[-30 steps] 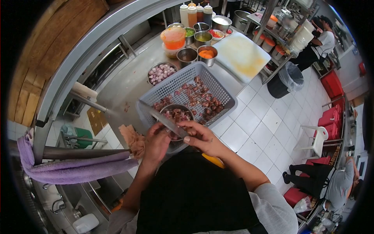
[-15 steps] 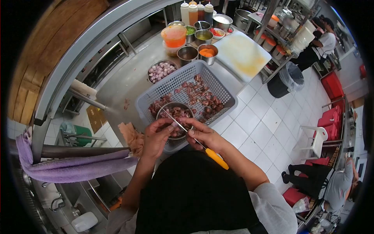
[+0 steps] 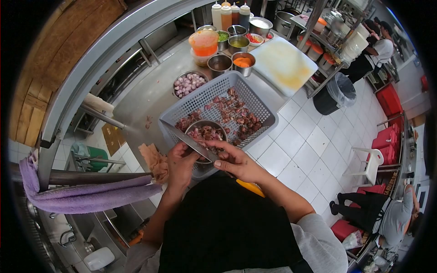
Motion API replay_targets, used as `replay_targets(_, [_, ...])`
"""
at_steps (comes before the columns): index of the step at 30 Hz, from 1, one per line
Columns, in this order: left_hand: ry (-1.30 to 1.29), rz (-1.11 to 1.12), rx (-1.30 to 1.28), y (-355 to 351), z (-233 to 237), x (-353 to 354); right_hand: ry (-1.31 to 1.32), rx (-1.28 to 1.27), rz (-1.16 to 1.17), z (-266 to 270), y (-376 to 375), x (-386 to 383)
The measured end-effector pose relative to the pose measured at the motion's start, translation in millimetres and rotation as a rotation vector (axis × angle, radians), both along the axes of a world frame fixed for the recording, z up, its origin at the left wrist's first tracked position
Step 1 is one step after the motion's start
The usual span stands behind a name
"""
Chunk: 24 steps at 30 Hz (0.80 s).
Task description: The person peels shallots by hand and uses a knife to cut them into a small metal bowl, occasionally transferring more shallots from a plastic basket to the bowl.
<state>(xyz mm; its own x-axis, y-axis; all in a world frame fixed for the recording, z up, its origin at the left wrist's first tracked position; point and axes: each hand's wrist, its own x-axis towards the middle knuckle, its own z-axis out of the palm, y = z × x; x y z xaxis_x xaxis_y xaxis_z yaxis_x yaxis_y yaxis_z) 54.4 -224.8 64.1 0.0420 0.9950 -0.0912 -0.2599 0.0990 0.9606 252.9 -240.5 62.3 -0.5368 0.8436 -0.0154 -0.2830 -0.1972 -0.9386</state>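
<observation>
My right hand (image 3: 236,163) grips a knife (image 3: 193,144) by its blade near the yellow handle, which points back toward my apron. Its broad blade slants up and left over a metal bowl (image 3: 226,132) of shallot skins. My left hand (image 3: 181,164) is closed, fingertips pinched against the near side of the blade around a small shallot, mostly hidden now. The bowl stands inside a grey perforated basket (image 3: 268,119), where unpeeled shallots (image 3: 248,123) and loose skins lie. Behind the basket's left corner, peeled shallots (image 3: 189,85) fill another metal bowl.
A white cutting board (image 3: 284,63) lies at the table's right. Sauce bottles (image 3: 226,17), an orange tub (image 3: 203,43) and metal pots stand at the back. A crumpled cloth (image 3: 154,161) and purple towel (image 3: 91,195) are left. Other people work at right.
The knife has turned from edge-on to showing its broad side, its tip swinging up and left. Its handle has dropped partly behind my apron. My hands have stayed close together over the bowl.
</observation>
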Motion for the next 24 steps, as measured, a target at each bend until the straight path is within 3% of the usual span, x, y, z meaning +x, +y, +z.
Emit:
replay_targets(13, [-0.101, 0.092, 0.032, -5.4, 1.0, 6.8, -0.121, 0.226, -0.157, -5.2, 0.9, -7.2])
replay_targets(18, [-0.215, 0.065, -0.002, -5.0, -7.5, 3.8, 0.052, -0.215, 0.045, -7.3, 8.5, 3.6])
replay_targets(21, [-0.297, 0.033, -0.064, -6.8, -11.9, 4.0, 0.213, -0.399, 0.034, -11.0, 13.0, 8.0])
replay_targets(24, [-0.384, -0.018, -0.127, -4.4, -12.9, 4.2, 0.185, -0.309, 0.071, -10.2, 13.5, 8.9])
